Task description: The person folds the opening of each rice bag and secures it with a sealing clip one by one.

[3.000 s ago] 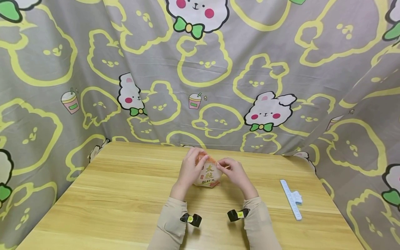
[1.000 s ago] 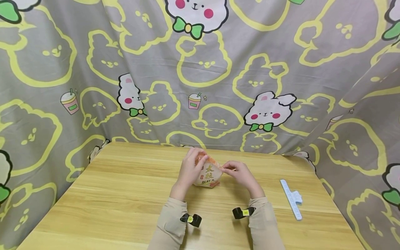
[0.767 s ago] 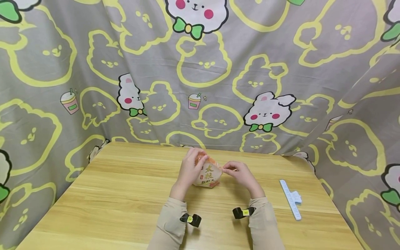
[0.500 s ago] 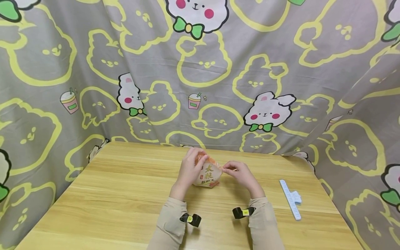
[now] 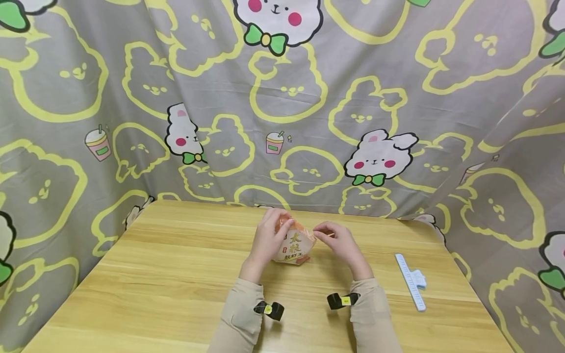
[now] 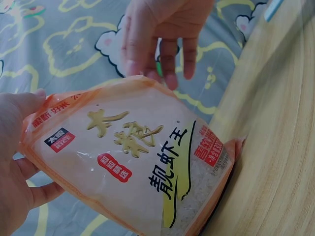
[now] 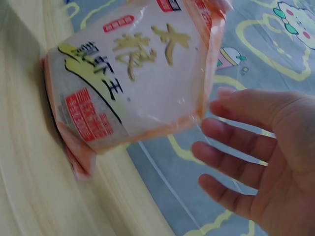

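A bag of rice (image 5: 295, 245), cream with orange edges and gold lettering, stands on the table near its back, its top tilted; grains show through a clear window low on its front in the left wrist view. My left hand (image 5: 270, 236) grips the top left corner, thumb (image 6: 27, 103) on the front and fingers behind. By the opposite top corner is my right hand (image 5: 337, 242). In the right wrist view its fingers (image 7: 231, 157) are spread and relaxed, with the thumb and index fingertips right at the bag's edge and nothing gripped.
A pale blue bag clip (image 5: 411, 282) with a long ruled bar lies on the wooden table (image 5: 176, 274) to the right. A patterned grey curtain (image 5: 220, 98) hangs behind and at both sides of the table. A black wrist camera (image 5: 270, 310) is strapped to each sleeve.
My right hand first shifts right along the bag's top edge to its corner and pinches there; now its fingers have loosened and lifted slightly. The left hand and the clip stay put.
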A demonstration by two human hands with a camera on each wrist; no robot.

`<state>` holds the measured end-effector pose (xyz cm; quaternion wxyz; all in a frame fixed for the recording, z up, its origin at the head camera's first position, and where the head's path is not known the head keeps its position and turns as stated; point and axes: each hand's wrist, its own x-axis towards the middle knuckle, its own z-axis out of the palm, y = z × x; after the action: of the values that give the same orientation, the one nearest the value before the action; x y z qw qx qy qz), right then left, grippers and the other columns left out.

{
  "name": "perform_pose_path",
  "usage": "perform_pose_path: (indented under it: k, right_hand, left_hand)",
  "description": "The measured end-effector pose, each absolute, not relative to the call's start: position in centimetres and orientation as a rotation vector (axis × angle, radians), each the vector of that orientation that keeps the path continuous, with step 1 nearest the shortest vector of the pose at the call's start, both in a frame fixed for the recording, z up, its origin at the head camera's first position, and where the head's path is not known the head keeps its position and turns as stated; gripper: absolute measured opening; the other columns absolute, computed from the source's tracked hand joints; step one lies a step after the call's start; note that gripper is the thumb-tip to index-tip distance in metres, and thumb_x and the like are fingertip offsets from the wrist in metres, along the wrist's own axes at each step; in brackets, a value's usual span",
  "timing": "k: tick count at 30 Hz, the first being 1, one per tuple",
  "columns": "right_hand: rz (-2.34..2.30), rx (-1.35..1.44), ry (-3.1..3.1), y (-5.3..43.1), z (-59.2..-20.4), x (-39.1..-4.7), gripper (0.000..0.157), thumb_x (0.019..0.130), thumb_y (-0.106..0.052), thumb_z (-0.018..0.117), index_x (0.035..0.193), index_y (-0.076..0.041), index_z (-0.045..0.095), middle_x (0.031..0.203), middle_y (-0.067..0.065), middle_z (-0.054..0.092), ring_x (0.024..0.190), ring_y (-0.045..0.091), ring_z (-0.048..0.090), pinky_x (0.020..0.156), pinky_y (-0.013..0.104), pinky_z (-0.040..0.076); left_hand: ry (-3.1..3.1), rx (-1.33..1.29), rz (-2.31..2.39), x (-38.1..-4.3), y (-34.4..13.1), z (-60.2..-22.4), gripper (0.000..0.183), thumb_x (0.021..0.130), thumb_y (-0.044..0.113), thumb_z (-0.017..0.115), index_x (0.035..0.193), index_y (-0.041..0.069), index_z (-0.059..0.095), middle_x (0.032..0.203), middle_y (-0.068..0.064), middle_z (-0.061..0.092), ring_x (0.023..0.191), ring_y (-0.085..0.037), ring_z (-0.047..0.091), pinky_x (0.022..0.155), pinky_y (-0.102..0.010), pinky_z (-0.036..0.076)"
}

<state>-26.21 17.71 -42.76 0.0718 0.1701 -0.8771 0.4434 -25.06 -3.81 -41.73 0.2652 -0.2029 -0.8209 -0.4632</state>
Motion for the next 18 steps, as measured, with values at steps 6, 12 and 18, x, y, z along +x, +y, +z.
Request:
perform_pose_path:
  k: [6,12,18]
  right_hand:
    - [1.408,0.511,-2.446,16.1,-42.7,-26.2,0.017,0.092,-0.017,0.067,0.103,-0.005,0.071,0.1,0.011,0.073,0.093,0.025,0.067,0.08,0.032,0.055]
    - [1.4,0.531,-2.271,14.2,-42.9,-25.9,0.015,0.089,-0.011,0.069,0.101,-0.002,0.072,0.097,0.014,0.073,0.09,0.029,0.067,0.077,0.031,0.056]
    - [1.419,0.507,-2.205,12.4,-42.2,-25.0,0.017,0.088,-0.004,0.068,0.103,0.005,0.07,0.096,0.022,0.069,0.092,0.036,0.064,0.077,0.04,0.056]
  left_hand:
    - [-2.214,-0.55,-1.241,-25.1,-3.9,-41.7,0.013,0.095,0.023,0.063,0.101,0.011,0.064,0.099,-0.004,0.059,0.092,-0.017,0.057,0.081,-0.035,0.052]
    - [-2.215,-0.558,-1.241,-25.0,-3.9,-41.7,0.012,0.095,0.022,0.063,0.101,0.012,0.064,0.099,-0.005,0.059,0.091,-0.016,0.056,0.078,-0.033,0.051]
    - [-2.22,-0.548,-1.243,-24.7,-3.9,-41.4,0.014,0.095,0.022,0.063,0.102,0.011,0.064,0.102,-0.006,0.06,0.093,-0.017,0.058,0.08,-0.034,0.051]
